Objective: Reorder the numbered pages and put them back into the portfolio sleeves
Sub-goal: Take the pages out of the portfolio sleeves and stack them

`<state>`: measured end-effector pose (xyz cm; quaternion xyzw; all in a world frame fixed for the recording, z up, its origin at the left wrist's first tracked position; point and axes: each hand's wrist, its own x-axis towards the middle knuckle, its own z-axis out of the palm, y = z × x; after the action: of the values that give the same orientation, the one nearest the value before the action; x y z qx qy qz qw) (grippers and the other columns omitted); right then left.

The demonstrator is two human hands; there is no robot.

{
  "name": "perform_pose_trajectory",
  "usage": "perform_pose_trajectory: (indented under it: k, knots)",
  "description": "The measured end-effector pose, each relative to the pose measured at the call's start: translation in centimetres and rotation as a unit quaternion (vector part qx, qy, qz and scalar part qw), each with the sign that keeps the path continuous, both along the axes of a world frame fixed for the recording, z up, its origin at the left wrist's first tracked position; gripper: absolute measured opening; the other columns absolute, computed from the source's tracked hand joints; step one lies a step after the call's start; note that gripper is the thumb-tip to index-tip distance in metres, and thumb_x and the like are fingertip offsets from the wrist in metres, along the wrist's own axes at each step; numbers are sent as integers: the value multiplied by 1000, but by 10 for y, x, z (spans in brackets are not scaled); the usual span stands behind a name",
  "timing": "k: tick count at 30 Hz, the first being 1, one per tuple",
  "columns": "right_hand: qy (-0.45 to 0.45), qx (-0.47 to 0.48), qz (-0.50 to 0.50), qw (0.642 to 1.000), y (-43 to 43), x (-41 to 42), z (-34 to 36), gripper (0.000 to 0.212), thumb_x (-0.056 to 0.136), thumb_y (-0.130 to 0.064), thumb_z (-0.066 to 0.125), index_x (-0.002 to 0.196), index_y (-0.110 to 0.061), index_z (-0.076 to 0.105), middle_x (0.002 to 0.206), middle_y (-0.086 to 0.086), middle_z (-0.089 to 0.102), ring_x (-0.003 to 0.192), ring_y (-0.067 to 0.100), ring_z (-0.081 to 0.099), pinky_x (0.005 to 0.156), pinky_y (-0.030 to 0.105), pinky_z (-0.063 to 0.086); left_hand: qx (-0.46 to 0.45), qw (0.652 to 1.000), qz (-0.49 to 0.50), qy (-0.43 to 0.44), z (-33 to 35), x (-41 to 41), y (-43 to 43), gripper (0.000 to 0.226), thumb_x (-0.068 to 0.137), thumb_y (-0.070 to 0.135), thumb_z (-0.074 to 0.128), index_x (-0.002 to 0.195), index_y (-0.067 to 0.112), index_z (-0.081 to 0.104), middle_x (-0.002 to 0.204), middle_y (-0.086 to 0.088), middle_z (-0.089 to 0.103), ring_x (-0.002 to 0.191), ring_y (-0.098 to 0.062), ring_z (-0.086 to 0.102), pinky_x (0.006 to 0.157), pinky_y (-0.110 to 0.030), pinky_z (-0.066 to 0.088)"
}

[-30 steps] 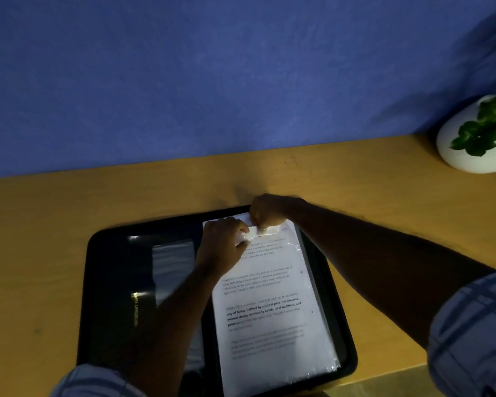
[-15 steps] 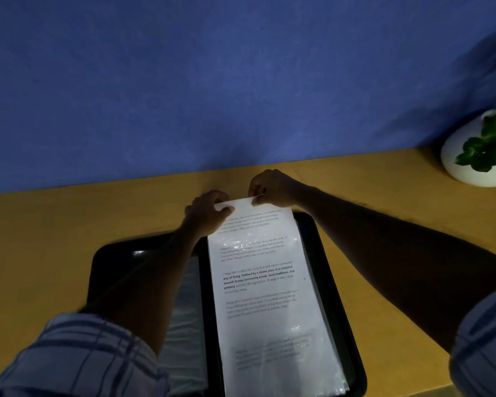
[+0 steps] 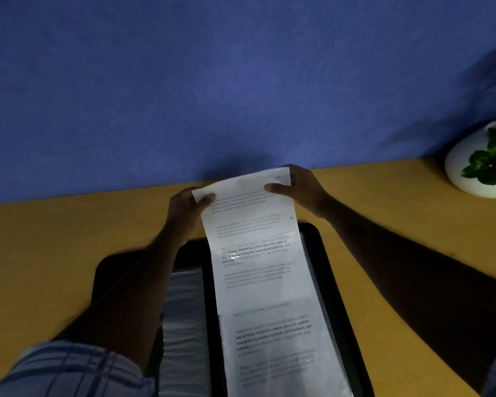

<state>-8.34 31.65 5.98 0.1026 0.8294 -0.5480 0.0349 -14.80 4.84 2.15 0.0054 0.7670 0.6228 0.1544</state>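
Left hand [image 3: 184, 210] and right hand [image 3: 301, 186] each pinch a top corner of the page [image 3: 255, 224], whose upper part is raised over the desk [image 3: 69, 239] while its lower part lies in the right sleeve [image 3: 284, 353] of the open portfolio [image 3: 322, 267].

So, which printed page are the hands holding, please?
The upper page, pinched at its top corners by the left hand and right hand; the lower page lies untouched.
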Motion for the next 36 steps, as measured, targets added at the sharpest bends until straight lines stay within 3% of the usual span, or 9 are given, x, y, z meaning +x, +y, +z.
perform_pose_trajectory:
  k: [2,5,13,18,22,25,29,33,36]
  knots:
    - [-44,-95,0,994,8,12,-13,40,80,-22,81,116,-11,68,111,2,74,99,19,72,87,41,59,42,999,14,1,9,-4,-2,5,90,17,72,90,22,68,83,9,75,80,-12,72,74,-36,56]
    - [-67,-110,-16,992,1,16,-21,34,82,-14,78,115,-7,70,112,6,74,99,24,72,90,52,57,88,996,26,21,28,-11,-4,7,92,16,68,96,22,69,91,9,76,86,-14,73,74,-34,57]
    - [49,-93,-57,993,-40,-8,27,18,85,-11,75,103,-10,72,102,1,75,92,16,74,85,38,60,136,983,78,95,74,-30,-36,17,91,19,71,107,14,70,107,-1,75,99,-20,71,85,-37,59]
    - [89,-78,-34,992,-63,-22,62,21,85,-11,75,105,-3,72,102,5,75,91,20,74,81,38,60,150,984,74,61,78,-20,-62,21,93,5,66,112,14,65,104,10,74,100,-9,70,80,-24,56]
    - [114,-85,0,990,-84,-28,88,23,86,-10,74,108,-2,72,106,8,74,92,22,74,78,35,61,139,988,62,23,70,-5,-80,23,94,6,64,117,7,64,104,6,72,95,-6,69,79,-20,55]
    - [100,-80,14,992,-107,-30,90,25,88,-10,72,112,-2,70,110,12,73,92,22,73,76,33,61,105,990,87,29,63,2,-102,22,96,12,63,117,6,66,103,2,72,91,-7,68,79,-24,58]
    - [61,-67,12,996,-147,-28,72,22,91,-15,70,111,-7,70,110,8,73,91,17,73,78,33,61,47,992,112,48,55,11,-150,6,95,14,65,94,15,70,90,2,72,86,-17,64,84,-43,56]
    - [20,-71,23,997,-199,-18,48,24,94,-16,66,117,-7,68,115,6,71,96,16,70,82,34,58,3,990,130,56,55,27,-202,12,97,15,62,98,6,69,86,8,72,71,-2,66,64,-18,53]
    - [-35,-91,49,994,-242,-8,26,17,97,-15,61,113,-10,67,115,10,70,97,22,68,78,38,57,-50,988,142,45,50,37,-246,10,97,18,62,97,11,69,85,9,71,66,0,66,57,-17,51]
